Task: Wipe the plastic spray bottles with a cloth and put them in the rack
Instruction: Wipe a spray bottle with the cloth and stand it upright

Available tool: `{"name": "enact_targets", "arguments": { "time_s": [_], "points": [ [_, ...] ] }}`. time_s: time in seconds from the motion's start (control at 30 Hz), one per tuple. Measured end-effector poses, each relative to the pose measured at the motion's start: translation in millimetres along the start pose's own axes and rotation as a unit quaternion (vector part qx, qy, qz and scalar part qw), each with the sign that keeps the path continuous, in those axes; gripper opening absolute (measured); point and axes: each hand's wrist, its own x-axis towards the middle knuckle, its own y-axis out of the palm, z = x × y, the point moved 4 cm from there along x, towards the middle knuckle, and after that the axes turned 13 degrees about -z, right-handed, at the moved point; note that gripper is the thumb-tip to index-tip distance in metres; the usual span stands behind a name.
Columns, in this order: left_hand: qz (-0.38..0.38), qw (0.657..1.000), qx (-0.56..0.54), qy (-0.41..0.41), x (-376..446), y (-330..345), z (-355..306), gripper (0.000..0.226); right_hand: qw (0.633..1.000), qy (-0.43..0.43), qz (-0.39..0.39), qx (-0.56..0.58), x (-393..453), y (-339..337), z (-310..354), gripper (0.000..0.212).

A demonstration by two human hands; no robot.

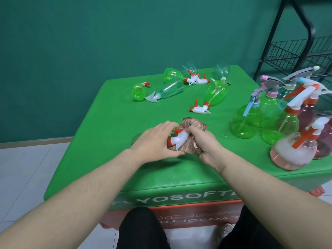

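Note:
My left hand (158,141) grips a spray bottle whose white and red trigger head (177,138) sticks out between my hands; its body is hidden under the hand. My right hand (204,142) holds a brown cloth (193,124) bunched around the trigger head. Several green and clear spray bottles lie on their sides further back, one green one (215,93) nearest. A black wire rack (296,53) stands behind the table at the right.
The green padded table (111,126) carries a cluster of upright bottles at the right edge, green (246,121) and pink (294,151) among them. White tiled floor lies to the left, and a teal wall stands behind.

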Motion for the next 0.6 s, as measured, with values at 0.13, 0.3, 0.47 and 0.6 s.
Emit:
{"name": "enact_targets", "arguments": {
  "time_s": [0.13, 0.3, 0.47, 0.6],
  "points": [
    [0.056, 0.997, 0.044, -0.018, -9.0, -4.9, 23.0, 0.1, 1.0, 0.006, -0.004, -0.007, 4.1, -6.0, 0.1, 0.018],
    [0.075, 0.995, 0.049, -0.044, -18.1, -2.4, 44.7, 0.087, 1.0, 0.012, -0.006, -0.009, 5.6, -11.4, -0.8, 0.018],
    [0.018, 0.998, 0.02, -0.058, -27.2, -1.3, 49.9, 0.081, 1.0, 0.0, 0.012, 0.024, 6.0, -10.5, -0.5, 0.03],
    [-0.017, 0.998, 0.026, -0.062, -33.8, -7.2, 53.9, 0.079, 0.998, -0.001, 0.05, 0.045, 2.8, -3.8, -2.9, 0.037]
  ]
}}
